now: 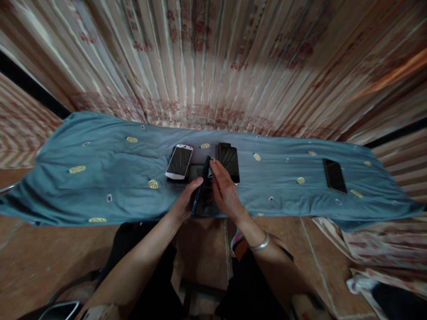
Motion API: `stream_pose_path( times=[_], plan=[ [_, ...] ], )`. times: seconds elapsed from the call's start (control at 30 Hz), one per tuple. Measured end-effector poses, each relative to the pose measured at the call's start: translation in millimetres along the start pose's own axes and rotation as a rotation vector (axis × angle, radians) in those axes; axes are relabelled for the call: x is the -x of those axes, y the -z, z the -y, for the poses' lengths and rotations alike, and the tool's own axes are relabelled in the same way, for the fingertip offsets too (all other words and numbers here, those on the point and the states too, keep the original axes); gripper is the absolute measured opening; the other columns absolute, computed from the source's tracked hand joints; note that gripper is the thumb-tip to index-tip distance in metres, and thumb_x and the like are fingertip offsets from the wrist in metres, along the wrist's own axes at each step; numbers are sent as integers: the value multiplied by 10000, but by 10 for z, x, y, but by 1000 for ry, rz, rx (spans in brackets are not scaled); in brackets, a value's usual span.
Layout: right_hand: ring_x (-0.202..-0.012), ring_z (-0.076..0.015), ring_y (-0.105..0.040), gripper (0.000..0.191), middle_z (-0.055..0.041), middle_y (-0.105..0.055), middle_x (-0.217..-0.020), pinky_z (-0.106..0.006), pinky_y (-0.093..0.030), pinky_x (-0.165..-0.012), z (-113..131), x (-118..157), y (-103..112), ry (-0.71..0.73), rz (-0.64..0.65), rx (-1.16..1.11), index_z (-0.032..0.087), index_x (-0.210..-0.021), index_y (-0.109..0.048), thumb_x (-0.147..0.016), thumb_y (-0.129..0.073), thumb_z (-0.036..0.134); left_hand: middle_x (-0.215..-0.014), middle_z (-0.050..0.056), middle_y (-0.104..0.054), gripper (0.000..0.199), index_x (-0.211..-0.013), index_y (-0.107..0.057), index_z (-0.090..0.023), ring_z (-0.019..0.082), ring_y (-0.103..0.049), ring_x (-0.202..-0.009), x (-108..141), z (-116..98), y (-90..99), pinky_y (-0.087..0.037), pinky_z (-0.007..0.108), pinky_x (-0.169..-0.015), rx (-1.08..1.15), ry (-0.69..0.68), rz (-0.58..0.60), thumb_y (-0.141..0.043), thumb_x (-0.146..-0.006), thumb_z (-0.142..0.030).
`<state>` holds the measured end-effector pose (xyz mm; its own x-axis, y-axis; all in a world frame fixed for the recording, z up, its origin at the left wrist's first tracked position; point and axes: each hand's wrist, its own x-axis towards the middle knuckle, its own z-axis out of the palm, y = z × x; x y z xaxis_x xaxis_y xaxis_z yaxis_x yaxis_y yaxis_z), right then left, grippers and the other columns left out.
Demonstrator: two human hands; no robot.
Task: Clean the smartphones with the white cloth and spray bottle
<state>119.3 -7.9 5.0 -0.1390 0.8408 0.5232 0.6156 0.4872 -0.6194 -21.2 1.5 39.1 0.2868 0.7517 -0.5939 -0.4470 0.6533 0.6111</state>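
A dark phone with a blue-green edge (200, 191) is held tilted, nearly edge-on to me, above the middle of the table. My left hand (187, 198) is closed around its lower left side, the thumb along the edge. Against the phone's right-facing side, my right hand (225, 189) is closed with fingers together on a small whitish, crumpled piece (211, 171), perhaps cloth or tissue; most of it is hidden. Just left of the hands lies a white phone (180, 161), on top of something dark. Behind my right hand rests a black phone (231, 159), partly covering another dark device (224, 145).
A blue cloth with yellow patterns (123, 178) covers the long narrow table. Far to the right lies another black phone (334, 176). Pleated floral curtains (207, 80) hang behind the table. A dark flat object (196, 170) lies beneath the hands.
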Motion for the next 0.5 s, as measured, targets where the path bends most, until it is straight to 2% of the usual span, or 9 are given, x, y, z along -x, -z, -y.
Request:
stream_pose_path(
  times=[0.13,0.37,0.5],
  plan=[
    [-1513,-214,-389,588,-111,-470,-1592,-489,-367,-1254,-72,1,-15,-24,-4,-13,212,-1590,-356,-1009,-337,125,-739,98,-772,290,-875,-746,-111,212,-734,-684,2,-12,30,-589,300,-672,-13,20,27,-531,-935,-297],
    [-1480,-221,-444,529,-94,-536,-1543,-502,-392,-1238,-45,-9,35,-33,-39,-39,242,-1563,-413,-1040,-346,190,-690,88,-759,255,-798,-733,-128,184,-702,-581,-30,39,53,-584,282,-629,-16,10,47,-568,-919,-280],
    [-1484,-218,-437,514,-82,-537,-1543,-499,-388,-1241,-7,-26,80,-35,-26,-29,255,-1561,-416,-1052,-348,219,-740,97,-777,250,-919,-762,-114,200,-722,-617,-54,95,61,-599,306,-666,-18,2,82,-599,-914,-305]
  ],
)
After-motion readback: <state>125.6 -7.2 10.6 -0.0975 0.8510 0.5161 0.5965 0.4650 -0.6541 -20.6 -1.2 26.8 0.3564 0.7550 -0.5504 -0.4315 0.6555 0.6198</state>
